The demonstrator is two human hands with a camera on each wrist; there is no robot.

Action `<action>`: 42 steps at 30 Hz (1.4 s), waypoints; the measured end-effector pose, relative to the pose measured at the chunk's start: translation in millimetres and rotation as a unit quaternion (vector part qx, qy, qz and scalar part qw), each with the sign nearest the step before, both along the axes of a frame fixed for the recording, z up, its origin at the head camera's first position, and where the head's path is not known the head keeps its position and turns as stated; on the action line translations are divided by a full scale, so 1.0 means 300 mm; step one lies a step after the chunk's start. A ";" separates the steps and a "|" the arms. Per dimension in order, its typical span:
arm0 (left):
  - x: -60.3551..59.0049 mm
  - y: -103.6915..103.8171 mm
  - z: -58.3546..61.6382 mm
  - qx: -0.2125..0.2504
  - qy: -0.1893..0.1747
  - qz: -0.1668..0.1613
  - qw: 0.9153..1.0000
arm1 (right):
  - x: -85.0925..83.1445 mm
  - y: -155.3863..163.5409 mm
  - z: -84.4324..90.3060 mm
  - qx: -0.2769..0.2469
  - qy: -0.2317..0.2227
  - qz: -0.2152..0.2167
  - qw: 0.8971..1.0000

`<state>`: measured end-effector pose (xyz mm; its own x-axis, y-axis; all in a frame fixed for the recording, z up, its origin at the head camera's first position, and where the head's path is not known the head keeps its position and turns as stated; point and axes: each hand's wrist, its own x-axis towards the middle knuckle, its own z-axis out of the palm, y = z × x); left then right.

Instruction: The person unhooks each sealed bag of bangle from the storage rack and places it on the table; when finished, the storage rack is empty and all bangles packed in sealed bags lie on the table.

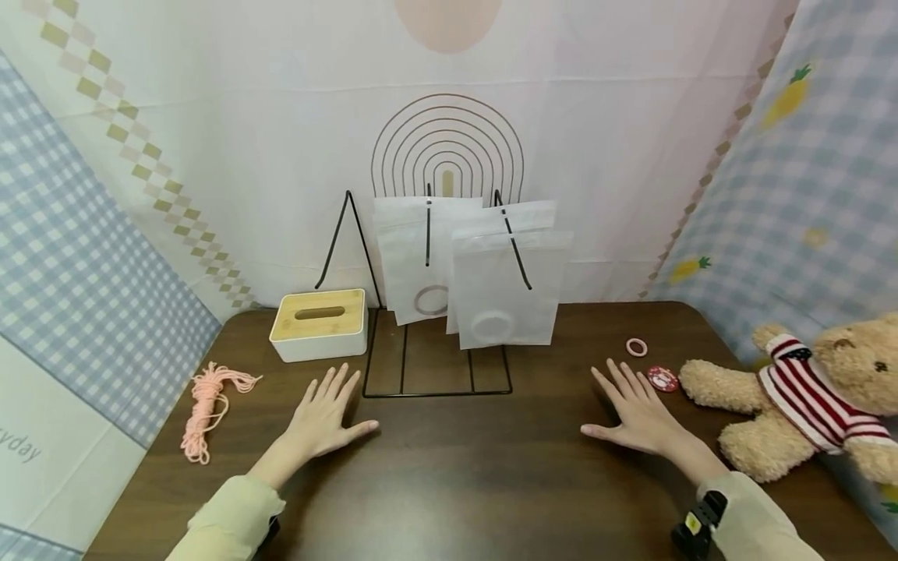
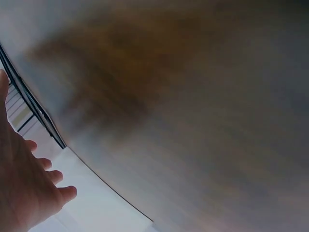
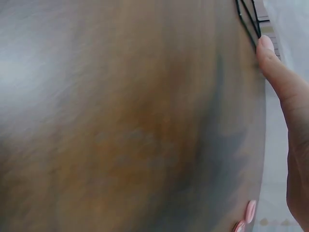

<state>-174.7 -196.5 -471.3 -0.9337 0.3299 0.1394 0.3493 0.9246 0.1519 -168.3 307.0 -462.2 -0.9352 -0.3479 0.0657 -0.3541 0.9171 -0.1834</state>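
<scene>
My left hand [image 1: 324,421] is spread palm down over the left part of the brown table [image 1: 449,483], fingers straight and holding nothing. Nearest to it are a white tissue box [image 1: 319,345] with a wooden lid and a bundle of pink rope [image 1: 205,409]. On the other side, my right hand [image 1: 640,413] is spread the same way, its fingertips close to a round red patterned disc [image 1: 662,379] and a small pink ring [image 1: 636,347]. The left wrist view catches the palm [image 2: 29,188], and the right wrist view shows the thumb [image 3: 275,67] extended.
A black wire rack [image 1: 438,395] stands at the back centre. White translucent bags [image 1: 515,288] hang from its hooks, with ring shapes showing in them. A teddy bear [image 1: 800,389] in a striped shirt sits at the right edge. Patterned cloth [image 1: 295,117] hangs behind the table.
</scene>
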 end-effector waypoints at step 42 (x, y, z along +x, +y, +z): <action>-0.185 0.084 0.037 0.057 -0.190 0.032 0.980 | -0.232 -0.253 0.555 -0.550 0.012 -0.065 0.833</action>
<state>-230.2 -171.2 -460.0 -0.9436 0.2709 -0.1901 0.1889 0.9126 0.3626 -237.9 231.2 -295.6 -0.9540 0.0392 0.2973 -0.2810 0.2297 -0.9318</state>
